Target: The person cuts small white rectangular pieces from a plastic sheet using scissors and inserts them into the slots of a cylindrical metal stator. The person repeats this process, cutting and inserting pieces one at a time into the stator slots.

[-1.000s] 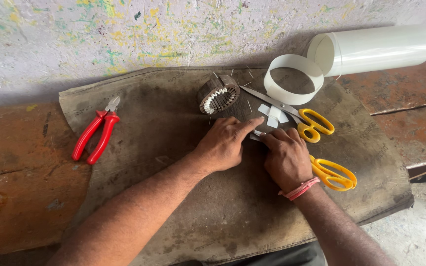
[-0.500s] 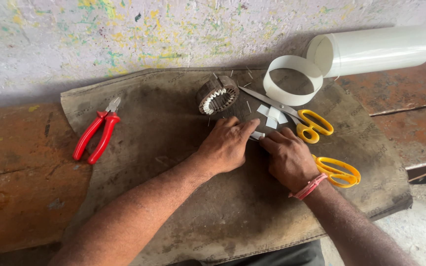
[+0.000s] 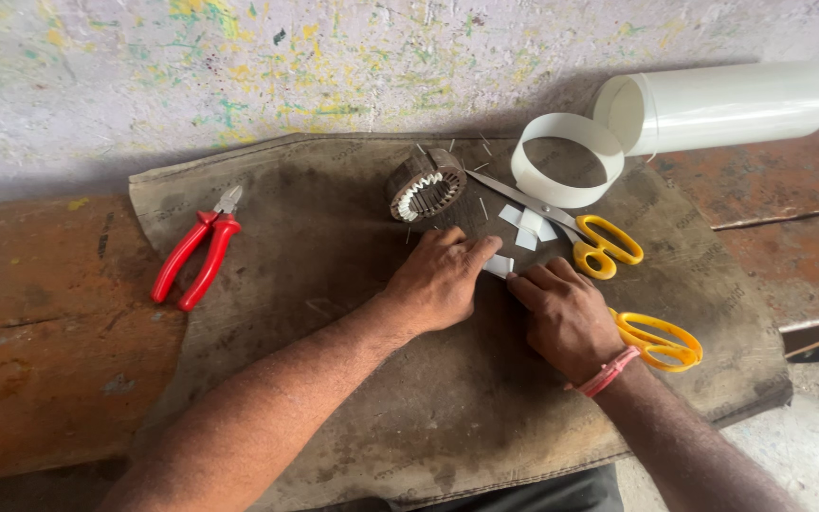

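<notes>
My left hand [image 3: 445, 278] and my right hand [image 3: 565, 314] meet over a small white paper slip [image 3: 499, 266] on a brown cloth mat [image 3: 353, 398]. Both press down on the slip with their fingertips, the left thumb on top of it. Just beyond lie a few more cut white slips [image 3: 526, 228]. A round motor stator [image 3: 426, 183] with white slot liners rests on the mat above my left hand. My right wrist wears a red band.
Yellow-handled scissors [image 3: 609, 245] lie right of the slips; a second yellow pair [image 3: 661, 342] sits behind my right wrist. Red pliers [image 3: 196, 258] lie at the mat's left edge. A white sheet roll [image 3: 722, 106] with a curled strip [image 3: 565, 157] lies at top right.
Both hands have shifted slightly toward me and closer together on the slip; the other objects stay where they were.
</notes>
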